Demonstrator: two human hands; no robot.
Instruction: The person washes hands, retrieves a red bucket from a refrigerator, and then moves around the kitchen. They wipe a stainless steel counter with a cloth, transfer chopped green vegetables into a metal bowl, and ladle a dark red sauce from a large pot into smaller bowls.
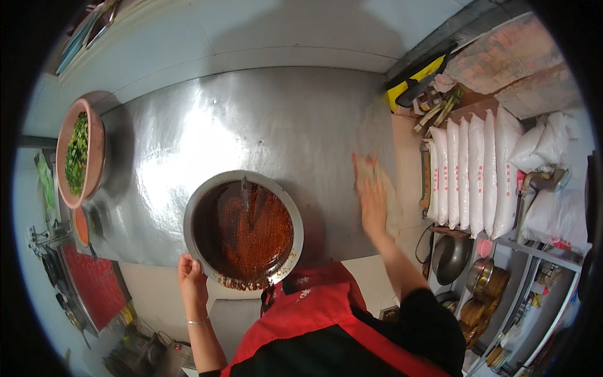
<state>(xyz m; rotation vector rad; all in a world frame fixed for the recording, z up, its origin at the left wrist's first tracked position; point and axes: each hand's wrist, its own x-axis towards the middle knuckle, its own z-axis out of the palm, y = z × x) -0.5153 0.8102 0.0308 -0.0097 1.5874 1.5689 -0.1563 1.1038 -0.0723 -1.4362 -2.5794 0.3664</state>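
A wide metal basin [189,212] stands at the front edge of the steel-topped table [311,118], close against my red apron. Dark red, oily chili sauce [268,221] coats its inside, and a metal utensil [245,193] leans in it. Flecks of sauce cling to the near rim. My left hand [193,275] pinches that rim at the lower left, thumb on top. Towards the table's right end, my right hand [374,207] lies over a pale wiping cloth [370,169], slightly blurred, and presses it on the steel. Part of the cloth reaches the table edge.
At the table's left end stand a pink plastic basin [96,151] of chopped greens [77,155] and a small bowl of orange-red contents [81,226]. Past the right end, packed white bags [476,174] line a shelf, with pans [451,259] below. A wall [282,33] borders the far side.
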